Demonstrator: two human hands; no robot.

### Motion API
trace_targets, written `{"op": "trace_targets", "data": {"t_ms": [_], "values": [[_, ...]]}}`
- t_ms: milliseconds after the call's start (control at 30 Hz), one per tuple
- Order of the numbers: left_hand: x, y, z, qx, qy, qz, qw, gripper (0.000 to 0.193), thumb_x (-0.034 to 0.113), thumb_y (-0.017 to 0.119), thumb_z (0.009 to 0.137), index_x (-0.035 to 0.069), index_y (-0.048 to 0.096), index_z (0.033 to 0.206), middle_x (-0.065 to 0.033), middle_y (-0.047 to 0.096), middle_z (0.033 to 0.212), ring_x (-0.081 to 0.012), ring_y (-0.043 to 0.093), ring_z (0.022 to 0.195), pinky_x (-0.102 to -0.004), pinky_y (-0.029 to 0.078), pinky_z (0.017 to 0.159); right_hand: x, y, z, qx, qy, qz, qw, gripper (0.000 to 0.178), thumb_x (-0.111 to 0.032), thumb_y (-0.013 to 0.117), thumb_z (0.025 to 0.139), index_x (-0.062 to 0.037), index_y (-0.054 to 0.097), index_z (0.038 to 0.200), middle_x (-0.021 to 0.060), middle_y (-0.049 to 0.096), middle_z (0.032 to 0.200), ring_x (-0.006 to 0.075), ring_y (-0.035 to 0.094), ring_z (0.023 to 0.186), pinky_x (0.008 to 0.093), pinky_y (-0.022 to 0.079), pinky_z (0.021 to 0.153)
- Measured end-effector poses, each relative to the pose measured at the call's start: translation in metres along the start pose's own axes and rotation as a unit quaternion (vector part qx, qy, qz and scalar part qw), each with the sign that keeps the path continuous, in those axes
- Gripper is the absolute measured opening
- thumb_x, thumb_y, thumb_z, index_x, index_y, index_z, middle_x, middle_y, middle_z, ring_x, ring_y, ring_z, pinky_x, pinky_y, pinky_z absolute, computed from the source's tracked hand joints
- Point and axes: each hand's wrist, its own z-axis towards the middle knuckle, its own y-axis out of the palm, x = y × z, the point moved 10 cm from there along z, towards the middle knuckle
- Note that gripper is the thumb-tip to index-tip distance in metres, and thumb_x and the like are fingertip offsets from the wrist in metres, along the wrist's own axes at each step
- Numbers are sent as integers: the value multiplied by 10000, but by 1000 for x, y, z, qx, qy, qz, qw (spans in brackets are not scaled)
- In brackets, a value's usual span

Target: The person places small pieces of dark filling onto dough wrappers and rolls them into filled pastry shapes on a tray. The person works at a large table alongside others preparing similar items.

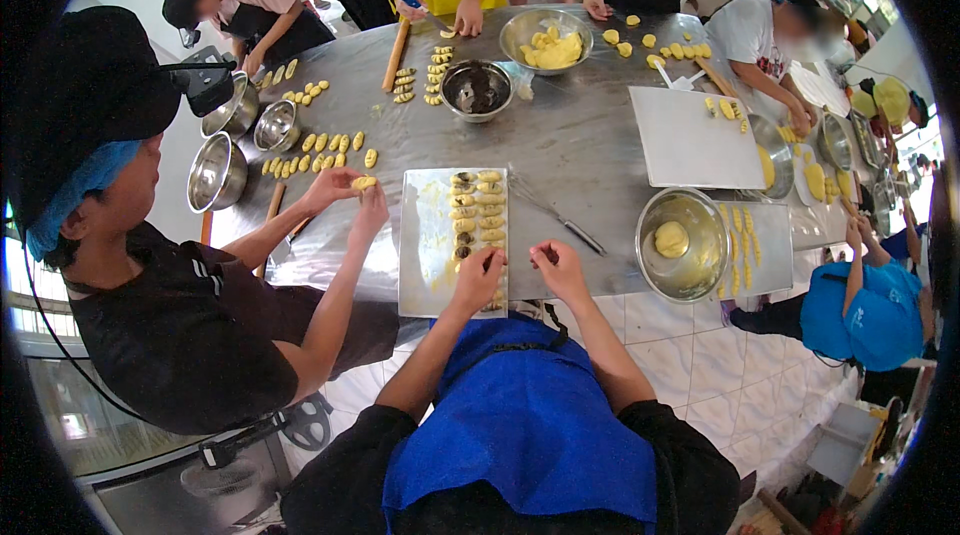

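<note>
My left hand is over the right edge of a white tray, its fingers curled together beside the lower dough pieces. My right hand hovers above the metal table just right of the tray, thumb and fingertips drawn into a pinch. Whatever either hand may hold is too small or hidden to make out. Two columns of small yellow dough pieces lie along the tray's right side, some in the left column topped with dark filling. A whisk rests on the table beyond my right hand.
A co-worker at left holds a dough piece near the tray. A bowl of dark filling and a bowl of yellow dough stand farther back. At right are a bowl with a dough ball and a white board.
</note>
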Motion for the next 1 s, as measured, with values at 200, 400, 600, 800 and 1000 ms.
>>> {"op": "trace_targets", "data": {"t_ms": [200,400,600,800,1000], "values": [[3,-6,0,0,-27,12,1000,290,221,541,952,-33,632,847,-132,581,628,-185,529,551,-331,423,543,-1,5,5,-14,-10,13,1000,205,-187,640,893,13,636,847,62,660,721,112,613,657,261,484,618],[-1,-12,-2,10,-33,24,999,287,219,537,952,-28,634,844,-135,580,628,-181,533,557,-331,425,548,-5,11,12,-26,-25,1,999,199,-176,635,892,19,640,849,61,653,712,110,604,651,260,483,620],[-4,-8,-3,16,-19,20,999,282,214,537,952,-27,636,844,-141,591,639,-190,557,571,-332,435,559,-5,9,8,-26,-12,19,999,183,-156,632,888,22,641,847,65,653,723,114,609,661,262,487,623],[-4,4,-2,-3,-21,24,999,277,215,546,947,-27,633,842,-136,602,653,-192,566,577,-329,441,565,-1,-3,2,-14,-8,7,1000,166,-145,627,891,20,635,870,58,647,725,114,616,668,261,490,627],[9,9,-4,-10,7,18,1000,275,212,544,947,-29,624,839,-127,610,659,-183,563,571,-323,438,560,-2,-9,-4,-8,-13,11,1000,163,-151,622,897,12,632,885,52,643,725,113,613,662,259,486,627]]}}
